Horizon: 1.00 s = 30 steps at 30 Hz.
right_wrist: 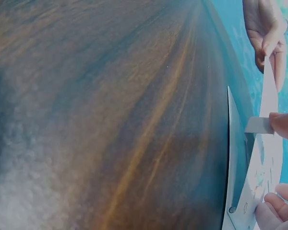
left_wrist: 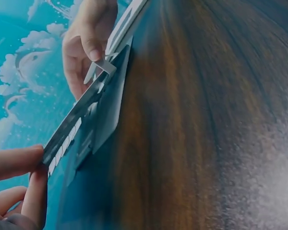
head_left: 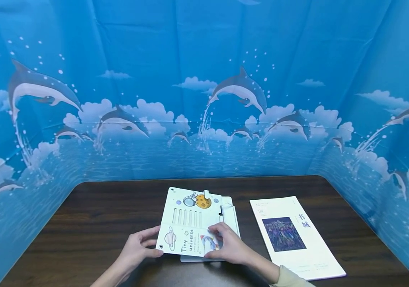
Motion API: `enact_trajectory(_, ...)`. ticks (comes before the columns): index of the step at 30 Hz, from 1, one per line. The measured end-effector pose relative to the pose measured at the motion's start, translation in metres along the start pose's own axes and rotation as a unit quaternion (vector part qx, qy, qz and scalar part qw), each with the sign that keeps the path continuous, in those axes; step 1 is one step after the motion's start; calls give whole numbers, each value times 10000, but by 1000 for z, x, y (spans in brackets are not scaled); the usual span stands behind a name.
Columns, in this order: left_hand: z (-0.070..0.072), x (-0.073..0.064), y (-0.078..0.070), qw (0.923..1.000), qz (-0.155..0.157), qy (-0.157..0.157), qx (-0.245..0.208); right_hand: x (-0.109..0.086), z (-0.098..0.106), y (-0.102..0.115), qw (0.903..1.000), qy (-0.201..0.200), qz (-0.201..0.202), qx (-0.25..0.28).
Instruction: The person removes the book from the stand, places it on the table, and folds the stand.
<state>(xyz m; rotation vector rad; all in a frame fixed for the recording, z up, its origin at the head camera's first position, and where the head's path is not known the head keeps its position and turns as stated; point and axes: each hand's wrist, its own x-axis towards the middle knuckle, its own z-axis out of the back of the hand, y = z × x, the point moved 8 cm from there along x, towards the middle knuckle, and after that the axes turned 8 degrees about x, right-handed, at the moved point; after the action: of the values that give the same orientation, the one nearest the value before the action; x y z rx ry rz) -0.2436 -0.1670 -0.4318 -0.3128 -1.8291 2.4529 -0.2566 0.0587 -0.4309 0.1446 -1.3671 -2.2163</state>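
A white book stand [head_left: 186, 219] printed with an astronaut, planets and "Tiny universe" is held tilted over the table. My left hand [head_left: 141, 245] pinches its lower left corner between thumb and fingers. At the lower right, my right hand [head_left: 227, 243] grips the panel, fingers on the printed face. In the right wrist view, the right thumb [right_wrist: 285, 125] is on a small bent white tab [right_wrist: 259, 125] at the panel's edge. A second white plate [head_left: 230, 215] shows behind the front panel, partly hidden by it. In the left wrist view a gap parts the two plates.
A white magazine [head_left: 286, 263] with a dark purple picture lies on the brown wooden table [head_left: 93, 223], right of the stand. A blue curtain [head_left: 154, 79] printed with dolphins hangs around the table's back and sides.
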Motion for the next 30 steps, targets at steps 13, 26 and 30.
enact_trajectory(13, 2, 2, 18, 9977, 342, -340, 476, 2, -3, 5, 9982, -107, 139, -574)
enact_trajectory(26, -1, 4, 30, 9979, 294, -452, 366, 2, -5, 5, 9968, -168, 90, -772)
enact_trajectory(30, -1, 4, 32, 9975, 349, -512, 352, 2, -5, 5, 9971, -159, 39, -746)
